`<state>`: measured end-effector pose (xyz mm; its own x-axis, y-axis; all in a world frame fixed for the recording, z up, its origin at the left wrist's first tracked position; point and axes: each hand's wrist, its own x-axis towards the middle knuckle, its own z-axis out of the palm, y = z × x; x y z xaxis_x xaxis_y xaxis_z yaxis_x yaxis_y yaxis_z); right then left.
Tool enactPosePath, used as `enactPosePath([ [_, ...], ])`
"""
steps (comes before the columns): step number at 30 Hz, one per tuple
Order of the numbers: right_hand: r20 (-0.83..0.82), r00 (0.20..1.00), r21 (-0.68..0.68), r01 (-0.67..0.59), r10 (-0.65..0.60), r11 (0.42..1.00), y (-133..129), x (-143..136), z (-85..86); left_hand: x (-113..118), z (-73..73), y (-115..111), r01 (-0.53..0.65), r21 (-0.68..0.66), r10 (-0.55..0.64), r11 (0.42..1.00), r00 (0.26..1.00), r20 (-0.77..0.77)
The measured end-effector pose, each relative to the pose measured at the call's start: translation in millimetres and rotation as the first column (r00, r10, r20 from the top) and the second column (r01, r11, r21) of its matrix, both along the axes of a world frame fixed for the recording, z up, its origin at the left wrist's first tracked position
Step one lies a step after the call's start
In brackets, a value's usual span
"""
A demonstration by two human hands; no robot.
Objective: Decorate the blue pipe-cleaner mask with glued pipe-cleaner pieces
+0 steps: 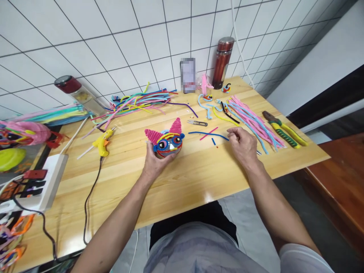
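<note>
My left hand (156, 161) is wrapped round the lower side of a pipe-cleaner animal head (167, 144). The head has pink pointed ears, blue-ringed eyes, a white nose piece and a red lower rim. Over to the right, my right hand (243, 146) has its fingers curled together above the table; whether anything sits between them is hidden. Close to its fingertips ends a blue pipe cleaner (207, 133), crossing a short pink piece (212, 131). A short blue bit (213, 141) lies below these. Thread snips (198, 123) rest just behind them.
A yellow glue gun (102, 143) with a black cord lies left, near a white power strip (51, 182). Pipe cleaners (142, 100) are piled at the back; a pink bunch (250, 117) and pliers (281, 129) lie right. A phone (188, 75) and red flask (223, 62) stand against the wall.
</note>
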<state>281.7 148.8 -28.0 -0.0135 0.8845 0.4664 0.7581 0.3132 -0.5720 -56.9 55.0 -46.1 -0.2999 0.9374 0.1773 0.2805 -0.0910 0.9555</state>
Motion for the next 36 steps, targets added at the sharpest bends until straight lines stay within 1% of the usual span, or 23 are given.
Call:
enactPosePath([
  [5,-0.008,1.000,-0.013,0.021,-0.021,1.000,3.3,0.9,-1.9,-1.3,-2.4,1.0,0.018,0.030,-0.018,0.999,1.000,-0.012],
  [9,0.040,0.999,-0.024,-0.029,0.030,0.999,2.3,-3.2,-3.1,0.4,-0.1,3.5,0.009,0.034,-0.009,0.999,1.000,-0.010],
  [13,0.149,0.980,-0.068,-0.124,0.133,0.990,-3.1,-12.0,-2.9,3.4,3.8,5.5,0.018,0.046,-0.018,0.999,1.000,-0.002],
  [15,0.226,0.960,-0.096,-0.148,0.167,0.984,-6.0,-16.6,-1.9,3.5,4.9,6.1,0.006,0.059,-0.005,0.998,1.000,-0.022],
  [19,0.384,0.903,-0.156,-0.142,0.192,0.978,-8.5,-23.5,1.6,2.2,4.0,7.2,-0.004,0.108,0.008,0.994,0.999,-0.044],
  [22,0.440,0.877,-0.195,-0.117,0.193,0.974,-7.8,-26.8,3.5,1.9,1.6,7.8,0.011,0.124,-0.006,0.992,0.999,-0.036],
  [25,0.449,0.872,-0.199,-0.111,0.192,0.974,-6.5,-28.8,2.6,1.8,-1.1,8.2,0.022,0.121,-0.020,0.992,1.000,-0.025],
  [30,0.437,0.877,-0.181,-0.131,0.199,0.975,-4.0,-28.6,-3.8,1.0,-2.4,8.2,0.012,0.127,-0.006,0.992,0.999,-0.043],
  [33,0.363,0.913,-0.149,-0.141,0.187,0.979,-3.1,-27.0,-7.0,-0.1,-2.1,7.9,0.007,0.129,0.000,0.992,0.999,-0.052],
  [36,0.279,0.944,-0.131,-0.146,0.178,0.981,-3.1,-25.1,-7.0,-1.7,-2.9,7.8,-0.007,0.103,0.013,0.995,0.998,-0.058],
])
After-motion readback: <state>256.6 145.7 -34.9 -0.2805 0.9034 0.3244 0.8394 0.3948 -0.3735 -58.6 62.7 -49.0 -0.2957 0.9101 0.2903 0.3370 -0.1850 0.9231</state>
